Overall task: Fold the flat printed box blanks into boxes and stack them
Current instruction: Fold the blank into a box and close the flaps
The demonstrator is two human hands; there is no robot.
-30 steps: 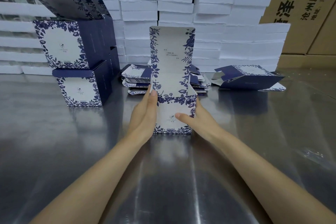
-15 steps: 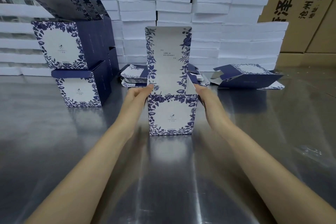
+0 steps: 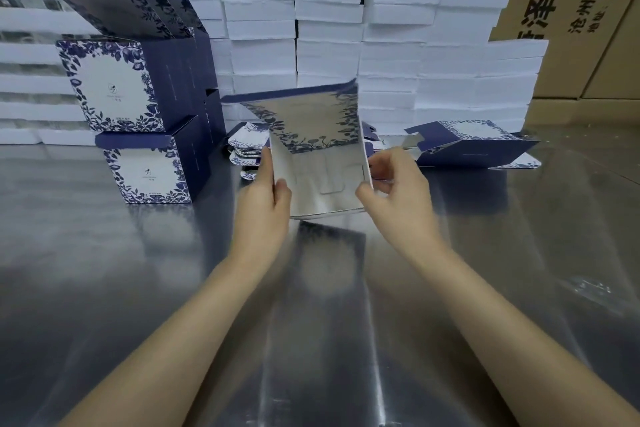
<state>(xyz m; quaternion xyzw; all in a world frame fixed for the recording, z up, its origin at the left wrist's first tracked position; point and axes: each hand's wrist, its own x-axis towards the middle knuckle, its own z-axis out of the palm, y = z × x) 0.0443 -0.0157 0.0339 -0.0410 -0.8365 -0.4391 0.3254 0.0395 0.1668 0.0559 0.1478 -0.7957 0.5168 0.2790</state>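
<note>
Item one: a single blue-and-white floral box (image 3: pixel 322 180), held at the centre of the steel table (image 3: pixel 166 295) and tipped so that its open mouth faces the wearer at 6 o'clock. Its white interior is empty, with the interlocked bottom flaps showing at the back. Whether its lower edge touches the table cannot be told. The lid (image 3: pixel 311 118) rises from the far wall toward 12 o'clock, skewed slightly to 11, printed inner face toward the wearer and navy tuck edge uppermost. Box and lid together run lengthwise from 6 to 12. Two hands: the left hand (image 3: pixel 265 199) clasps the left wall, thumb hooked over its rim; the right hand (image 3: pixel 394 191) clasps the right wall, thumb on the rim, fingers curled behind. At 10 o'clock are the stacked boxes (image 3: pixel 114 87): two in the front column, one upon the other, with further rows behind. Three raised lids are countable on the upper tier; the contents are not visible. At 12 o'clock, just behind the held box, lies one pile of flat blanks (image 3: pixel 247 146), sheet count not legible. At 2 o'clock is one half-formed box (image 3: pixel 474 146) lying on its side, mouth toward 9. Along the far edge stand several columns of white packs (image 3: pixel 329 28), and behind them, from 12 to 2, brown cartons (image 3: pixel 571 10) with printed lettering.
</note>
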